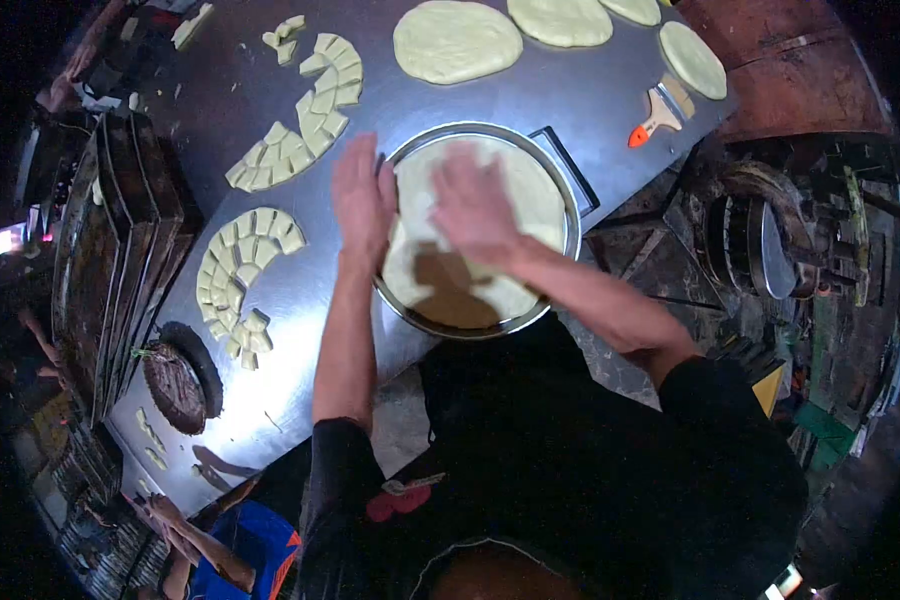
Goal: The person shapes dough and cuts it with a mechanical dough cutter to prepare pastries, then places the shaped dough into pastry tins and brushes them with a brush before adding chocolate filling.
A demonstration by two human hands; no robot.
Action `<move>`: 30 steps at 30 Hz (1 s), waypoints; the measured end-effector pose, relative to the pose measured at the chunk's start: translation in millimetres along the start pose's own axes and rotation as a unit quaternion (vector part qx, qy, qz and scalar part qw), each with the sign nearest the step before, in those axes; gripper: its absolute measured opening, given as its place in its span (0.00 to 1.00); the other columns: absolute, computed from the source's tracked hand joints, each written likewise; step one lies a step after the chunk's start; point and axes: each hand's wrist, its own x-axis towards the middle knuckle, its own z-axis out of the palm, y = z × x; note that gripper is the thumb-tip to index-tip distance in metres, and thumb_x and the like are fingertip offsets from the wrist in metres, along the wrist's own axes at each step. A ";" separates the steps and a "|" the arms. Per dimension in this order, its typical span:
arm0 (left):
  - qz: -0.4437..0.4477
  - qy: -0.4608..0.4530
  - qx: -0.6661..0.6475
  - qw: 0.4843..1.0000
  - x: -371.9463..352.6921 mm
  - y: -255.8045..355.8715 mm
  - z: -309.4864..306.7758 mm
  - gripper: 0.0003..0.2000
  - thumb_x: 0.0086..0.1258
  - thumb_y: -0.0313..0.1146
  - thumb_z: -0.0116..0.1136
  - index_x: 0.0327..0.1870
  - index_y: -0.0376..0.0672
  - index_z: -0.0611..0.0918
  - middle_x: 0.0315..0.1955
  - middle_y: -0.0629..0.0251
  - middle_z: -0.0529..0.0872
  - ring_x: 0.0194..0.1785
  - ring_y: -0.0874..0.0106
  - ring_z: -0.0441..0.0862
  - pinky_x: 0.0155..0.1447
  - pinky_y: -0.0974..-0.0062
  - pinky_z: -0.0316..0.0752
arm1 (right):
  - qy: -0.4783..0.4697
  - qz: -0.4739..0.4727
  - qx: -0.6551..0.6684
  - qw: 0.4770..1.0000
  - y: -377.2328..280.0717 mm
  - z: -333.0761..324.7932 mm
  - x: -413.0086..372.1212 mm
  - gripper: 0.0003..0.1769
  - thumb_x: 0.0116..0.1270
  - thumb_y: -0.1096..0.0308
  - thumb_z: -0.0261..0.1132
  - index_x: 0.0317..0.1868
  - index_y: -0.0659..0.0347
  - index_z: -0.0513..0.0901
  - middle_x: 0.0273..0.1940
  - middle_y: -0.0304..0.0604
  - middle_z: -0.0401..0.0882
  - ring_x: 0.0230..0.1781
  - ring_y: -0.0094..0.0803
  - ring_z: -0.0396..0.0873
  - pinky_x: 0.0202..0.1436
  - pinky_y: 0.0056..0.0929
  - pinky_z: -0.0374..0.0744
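A large round metal pan (575, 235) sits before me at the table's near edge, with a flat pale sheet of dough (530, 185) spread inside it. My right hand (475, 205) lies over the dough, palm down and fingers spread, blurred by motion. At the pan's left rim is my left hand (363, 195), its fingers stretched out and holding nothing. A dark shadow falls across the near part of the dough. Behind the pan's right side, a flat dark-edged panel (567, 168) sticks out.
Flat dough rounds (457, 42) lie at the back, near a brush (662, 110) with an orange-tipped handle. Curved rows of cut dough (232, 260) are on the left. Dark trays (130, 220) lean beside the table. Another person's hands (175, 522) show at lower left.
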 end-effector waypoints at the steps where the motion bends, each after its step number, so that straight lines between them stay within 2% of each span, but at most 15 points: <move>1: 0.049 -0.031 0.057 0.997 8.3 -14.0 -3.5 0.22 0.72 0.35 0.48 0.66 0.42 0.69 0.57 0.45 0.76 0.63 0.45 0.70 0.67 0.57 0.64 | 0.028 -0.078 0.081 0.993 -19.7 3.6 0.8 0.35 0.68 0.52 0.55 0.69 0.66 0.62 0.73 0.60 0.50 0.76 0.53 0.46 0.71 0.67 0.48; 2: 0.095 -0.065 0.110 0.987 5.2 -22.6 -4.5 0.22 0.72 0.34 0.48 0.67 0.43 0.68 0.59 0.46 0.76 0.62 0.46 0.71 0.67 0.55 0.64 | -0.002 -0.106 0.111 0.988 -28.3 28.1 -0.5 0.37 0.69 0.49 0.53 0.72 0.63 0.58 0.75 0.54 0.47 0.77 0.47 0.43 0.74 0.62 0.45; 3: 0.018 -0.141 0.127 0.982 -3.3 -25.1 -5.3 0.22 0.72 0.33 0.47 0.68 0.46 0.67 0.60 0.50 0.75 0.64 0.50 0.71 0.69 0.55 0.61 | -0.026 -0.100 0.109 0.989 -35.4 34.9 1.7 0.38 0.70 0.48 0.52 0.73 0.61 0.56 0.75 0.53 0.45 0.77 0.45 0.42 0.75 0.60 0.42; 6: -0.034 -0.149 0.057 0.987 -18.7 -44.6 -16.7 0.22 0.73 0.32 0.45 0.69 0.47 0.66 0.62 0.49 0.73 0.65 0.51 0.70 0.71 0.55 0.58 | -0.077 -0.070 0.087 0.991 -18.9 35.3 -6.1 0.38 0.72 0.47 0.49 0.74 0.60 0.53 0.76 0.51 0.44 0.78 0.42 0.40 0.76 0.56 0.36; 10: -0.089 -0.072 0.068 0.991 -75.9 -38.4 -25.1 0.23 0.73 0.30 0.43 0.70 0.40 0.64 0.64 0.47 0.70 0.65 0.51 0.70 0.72 0.54 0.54 | -0.098 -0.148 0.033 0.983 11.9 35.2 -4.5 0.39 0.73 0.43 0.46 0.74 0.60 0.53 0.76 0.49 0.44 0.78 0.39 0.40 0.78 0.50 0.37; 13: -0.160 -0.026 0.043 0.986 -134.5 -14.7 -20.0 0.24 0.73 0.30 0.41 0.69 0.33 0.63 0.66 0.46 0.68 0.67 0.51 0.67 0.73 0.53 0.52 | -0.092 -0.114 0.030 0.989 33.3 28.0 -20.8 0.39 0.72 0.43 0.46 0.74 0.59 0.53 0.76 0.47 0.45 0.78 0.38 0.40 0.78 0.48 0.38; 15: -0.174 0.019 0.333 0.927 -160.5 1.9 -8.0 0.25 0.73 0.32 0.42 0.69 0.31 0.62 0.68 0.46 0.65 0.71 0.51 0.61 0.73 0.52 0.52 | -0.079 -0.103 0.027 0.991 39.9 21.9 -23.1 0.38 0.72 0.44 0.46 0.73 0.61 0.54 0.75 0.49 0.47 0.78 0.40 0.42 0.78 0.48 0.40; 16: -0.171 0.013 0.329 0.929 -153.4 7.7 -6.4 0.25 0.73 0.32 0.42 0.69 0.31 0.62 0.68 0.46 0.65 0.71 0.51 0.61 0.73 0.52 0.52 | -0.082 -0.095 0.025 0.992 36.6 18.0 -21.5 0.38 0.72 0.44 0.46 0.73 0.61 0.54 0.75 0.49 0.47 0.78 0.40 0.42 0.78 0.48 0.40; 18: 0.076 0.037 0.083 0.993 -113.6 13.9 7.7 0.26 0.73 0.37 0.45 0.69 0.32 0.62 0.69 0.49 0.62 0.74 0.52 0.56 0.74 0.52 0.50 | -0.121 -0.079 0.170 0.975 38.4 9.7 -7.0 0.38 0.71 0.47 0.51 0.73 0.60 0.54 0.75 0.50 0.47 0.77 0.42 0.42 0.78 0.48 0.39; 21: 0.195 -0.110 0.239 0.945 -60.3 21.3 33.9 0.30 0.73 0.46 0.46 0.70 0.35 0.62 0.70 0.51 0.62 0.75 0.56 0.55 0.75 0.53 0.48 | -0.038 -0.056 0.090 0.994 51.1 6.2 -21.1 0.34 0.72 0.51 0.50 0.71 0.62 0.59 0.75 0.51 0.49 0.77 0.43 0.46 0.77 0.48 0.43; 23: 0.170 -0.117 0.251 0.946 -62.8 17.3 36.7 0.30 0.72 0.46 0.47 0.70 0.36 0.62 0.70 0.51 0.62 0.74 0.56 0.55 0.75 0.53 0.49 | -0.067 -0.069 0.009 0.995 58.9 11.5 -11.3 0.33 0.74 0.51 0.48 0.71 0.65 0.59 0.74 0.52 0.49 0.77 0.42 0.46 0.77 0.47 0.43; 24: 0.147 -0.126 0.266 0.944 -66.9 14.4 34.9 0.31 0.72 0.46 0.48 0.70 0.36 0.62 0.70 0.51 0.62 0.74 0.56 0.56 0.75 0.54 0.49 | -0.178 -0.013 0.179 0.967 67.5 2.1 3.3 0.37 0.73 0.47 0.45 0.72 0.67 0.54 0.76 0.54 0.44 0.78 0.41 0.41 0.78 0.44 0.40; 26: 0.121 -0.106 0.263 0.951 -81.6 15.8 28.6 0.31 0.71 0.46 0.49 0.70 0.36 0.62 0.70 0.51 0.62 0.75 0.57 0.55 0.75 0.55 0.49 | -0.087 0.024 0.135 0.987 64.5 10.6 -12.1 0.37 0.74 0.47 0.44 0.72 0.67 0.55 0.76 0.54 0.43 0.78 0.40 0.40 0.79 0.42 0.39; 28: 0.015 -0.223 0.278 0.934 -85.7 22.4 17.0 0.32 0.71 0.46 0.48 0.71 0.36 0.61 0.71 0.51 0.60 0.75 0.57 0.53 0.76 0.56 0.48 | -0.046 -0.023 0.066 0.997 56.1 11.6 -29.4 0.33 0.74 0.52 0.46 0.71 0.66 0.58 0.74 0.54 0.49 0.77 0.42 0.44 0.78 0.44 0.40; 30: 0.075 -0.187 0.261 0.944 -71.0 20.1 34.8 0.30 0.70 0.44 0.49 0.69 0.36 0.64 0.70 0.51 0.62 0.74 0.57 0.55 0.75 0.56 0.48 | -0.059 -0.021 0.099 0.993 51.1 1.1 -17.9 0.33 0.74 0.51 0.47 0.70 0.66 0.61 0.73 0.54 0.53 0.76 0.42 0.47 0.78 0.44 0.44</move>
